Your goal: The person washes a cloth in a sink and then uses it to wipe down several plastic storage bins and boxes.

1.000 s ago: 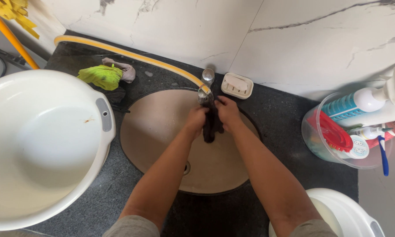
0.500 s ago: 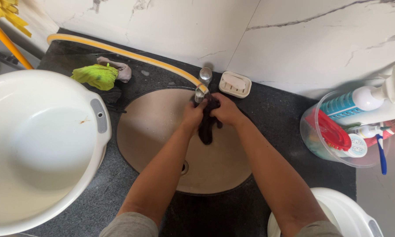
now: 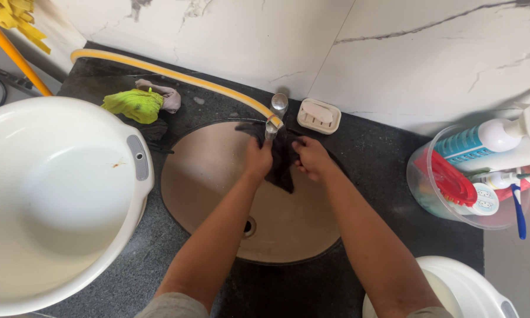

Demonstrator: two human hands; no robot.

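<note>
A dark wet cloth [image 3: 281, 158] hangs over the beige round sink [image 3: 212, 182], right under the metal tap [image 3: 277, 109]. My left hand [image 3: 258, 158] grips its left side and my right hand [image 3: 311, 158] grips its right side, stretching it between them. A yellow hose [image 3: 176, 76] runs along the wall and ends at the tap's spout.
A large white basin [image 3: 59, 194] stands at the left. A yellow-green cloth [image 3: 134, 105] and a grey rag [image 3: 169, 97] lie behind it. A soap dish [image 3: 318, 115] sits by the tap. A clear container [image 3: 471, 182] with bottles and brushes stands right. A white bucket rim [image 3: 465, 288] is bottom right.
Both hands have spread apart, pulling the dark cloth wider under the tap. The cloth was bunched between them before.
</note>
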